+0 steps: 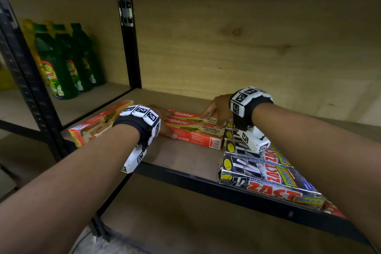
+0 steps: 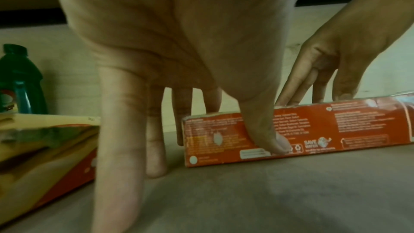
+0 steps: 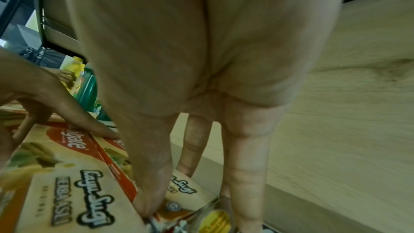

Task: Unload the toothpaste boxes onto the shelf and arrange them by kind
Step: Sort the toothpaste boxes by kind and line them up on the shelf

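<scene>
Your left hand (image 1: 162,117) and right hand (image 1: 216,109), fingers spread, press two red-and-cream cardboard Colgate boxes (image 1: 191,128) flush together, apparently grouping that kind beside black Zact boxes (image 1: 266,173).

Shelf (image 1: 185,156) carries Colgate boxes (image 1: 191,130), Zact boxes (image 1: 266,173).

Both forearms bare, no sleeves. Left wristband (image 1: 142,118), right wristband (image 1: 247,103): black strap, white blocks, black-white square markers. White marker-tagged camera housing under each wrist.
</scene>
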The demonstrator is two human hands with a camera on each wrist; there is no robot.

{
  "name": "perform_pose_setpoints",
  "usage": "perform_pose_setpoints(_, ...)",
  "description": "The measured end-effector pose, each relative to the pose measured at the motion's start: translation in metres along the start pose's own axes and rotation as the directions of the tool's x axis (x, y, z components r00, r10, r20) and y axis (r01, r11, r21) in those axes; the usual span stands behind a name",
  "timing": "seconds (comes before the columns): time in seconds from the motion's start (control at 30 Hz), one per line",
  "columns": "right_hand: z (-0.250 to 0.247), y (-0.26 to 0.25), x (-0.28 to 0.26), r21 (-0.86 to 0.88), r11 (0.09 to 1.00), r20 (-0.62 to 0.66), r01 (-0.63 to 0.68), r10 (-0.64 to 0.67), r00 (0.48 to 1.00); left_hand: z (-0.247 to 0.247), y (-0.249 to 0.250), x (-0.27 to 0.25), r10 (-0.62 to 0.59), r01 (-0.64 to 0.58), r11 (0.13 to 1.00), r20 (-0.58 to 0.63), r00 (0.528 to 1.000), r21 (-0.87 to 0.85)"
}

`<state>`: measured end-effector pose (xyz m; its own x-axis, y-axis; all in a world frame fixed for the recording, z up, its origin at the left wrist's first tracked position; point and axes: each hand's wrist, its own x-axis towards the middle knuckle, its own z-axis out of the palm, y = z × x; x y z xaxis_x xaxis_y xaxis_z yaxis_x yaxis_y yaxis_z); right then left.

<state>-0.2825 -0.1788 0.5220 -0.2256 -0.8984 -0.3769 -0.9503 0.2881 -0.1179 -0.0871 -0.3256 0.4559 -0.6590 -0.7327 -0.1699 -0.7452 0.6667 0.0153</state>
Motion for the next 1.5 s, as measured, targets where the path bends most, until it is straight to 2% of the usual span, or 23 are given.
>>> perform_pose_setpoints(0.1, 0.001, -0.003, -0.005, -0.017, 1.0, -0.024, -0.012, 0.012, 1.0, -0.004, 0.004, -0.01, 0.04, -0.041, 0.999, -0.054, 0.998, -0.022)
perform_pose_setpoints(0.23, 0.001, -0.006, -0.011, -0.055, 0.997, -0.023, -0.05, 0.049, 0.999, -0.007, 0.009, -0.018, 0.078, -0.081, 0.996, -0.064, 0.995, -0.045)
perform_pose_setpoints(0.57, 0.019, -0.006, -0.023, -0.111, 0.982, -0.1, -0.151, 0.141, 0.985, 0.002, 0.019, -0.03, 0.048, -0.05, 0.999, -0.143, 0.989, -0.01)
perform_pose_setpoints(0.67, 0.022, -0.019, -0.033, -0.132, 0.981, -0.155, -0.14, 0.119, 0.981, -0.004, 0.017, -0.042, 0.086, -0.09, 0.996, -0.185, 0.979, -0.016)
perform_pose_setpoints(0.87, 0.023, -0.079, -0.035, -0.065, 0.998, -0.292, -0.027, 0.006, 0.956, -0.029, -0.028, -0.081, 0.079, -0.094, 0.995, -0.34, 0.937, -0.029)
perform_pose_setpoints(0.97, 0.026, -0.124, -0.033, -0.13, 0.988, -0.34, 0.084, -0.123, 0.932, -0.038, -0.063, -0.105, 0.032, -0.045, 0.999, -0.349, 0.937, -0.03)
perform_pose_setpoints(1.13, 0.041, -0.192, -0.014, -0.049, 0.972, -0.349, 0.228, -0.23, 0.908, -0.04, -0.128, -0.141, -0.049, 0.038, 0.998, -0.301, 0.952, -0.04)
perform_pose_setpoints(1.27, 0.057, -0.234, 0.001, -0.021, 0.972, -0.257, 0.232, -0.23, 0.939, -0.022, -0.161, -0.159, -0.072, 0.056, 0.996, -0.239, 0.968, -0.071)
perform_pose_setpoints(1.37, 0.072, -0.25, 0.014, -0.031, 0.984, -0.213, 0.175, -0.177, 0.961, -0.007, -0.169, -0.162, -0.086, 0.048, 0.989, -0.289, 0.953, -0.138)
perform_pose_setpoints(1.5, 0.082, -0.255, 0.017, -0.092, 0.989, -0.233, 0.116, -0.134, 0.963, -0.005, -0.167, -0.157, -0.103, 0.047, 0.982, -0.313, 0.944, -0.181)
